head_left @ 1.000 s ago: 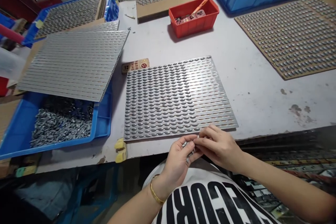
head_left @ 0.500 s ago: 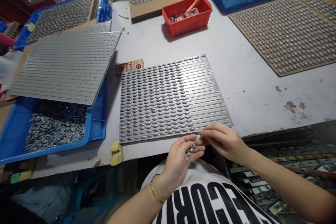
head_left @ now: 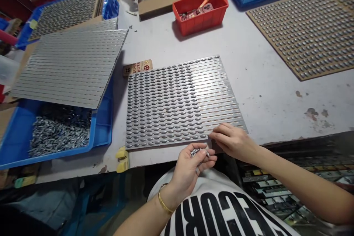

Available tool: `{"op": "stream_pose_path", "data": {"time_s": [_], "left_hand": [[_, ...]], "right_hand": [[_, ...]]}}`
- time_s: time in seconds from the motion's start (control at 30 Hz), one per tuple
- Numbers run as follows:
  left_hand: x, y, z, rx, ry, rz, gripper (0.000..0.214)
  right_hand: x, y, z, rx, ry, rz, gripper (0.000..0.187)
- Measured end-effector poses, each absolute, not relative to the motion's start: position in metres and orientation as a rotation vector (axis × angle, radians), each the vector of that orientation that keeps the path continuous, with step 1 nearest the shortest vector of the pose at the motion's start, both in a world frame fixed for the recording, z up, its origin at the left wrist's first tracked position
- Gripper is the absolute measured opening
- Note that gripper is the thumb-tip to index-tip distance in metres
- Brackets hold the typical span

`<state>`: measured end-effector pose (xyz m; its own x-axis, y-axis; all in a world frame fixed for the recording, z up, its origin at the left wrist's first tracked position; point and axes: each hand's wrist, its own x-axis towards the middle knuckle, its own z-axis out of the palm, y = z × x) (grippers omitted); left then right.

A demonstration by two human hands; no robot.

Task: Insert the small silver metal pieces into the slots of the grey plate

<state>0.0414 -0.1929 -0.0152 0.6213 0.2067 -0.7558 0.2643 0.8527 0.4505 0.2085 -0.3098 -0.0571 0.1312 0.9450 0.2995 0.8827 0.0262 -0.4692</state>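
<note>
1. Left hand cups a few small metal studs in a half-closed grip.
2. Right hand lies at the near edge of the studded metal sheet, which sits at 12 o'clock; whether it pinches anything, I cannot tell.
3. Placing seems underway; the next move calls for picking a stud from the left palm.

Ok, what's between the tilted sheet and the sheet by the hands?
Head view: a small printed card lies on the table between the tilted sheet and the near sheet, by its far left corner.
</note>
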Motion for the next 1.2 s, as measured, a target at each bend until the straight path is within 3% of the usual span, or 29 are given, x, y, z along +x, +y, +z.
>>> {"op": "stream_pose_path", "data": {"time_s": [0.23,0.63,0.93,1.2], "left_hand": [[0.046,-0.193,-0.015,0.557,0.882,0.06,0.018],[0.046,-0.199,-0.018,0.487,0.817,0.041,0.012],[0.047,-0.197,-0.015,0.517,0.866,-0.009,0.015],[0.047,-0.198,-0.014,0.552,0.932,-0.028,0.032]], "right_hand": [[0.19,-0.31,-0.032,-1.765,-1.589,0.283,0.023],[0.174,-0.313,-0.047,-1.751,-1.633,0.006,0.025],[0.188,-0.314,-0.037,-1.622,-1.533,0.448,0.024],[0.217,-0.3,-0.056,-1.851,-1.681,0.148,0.02]]}}
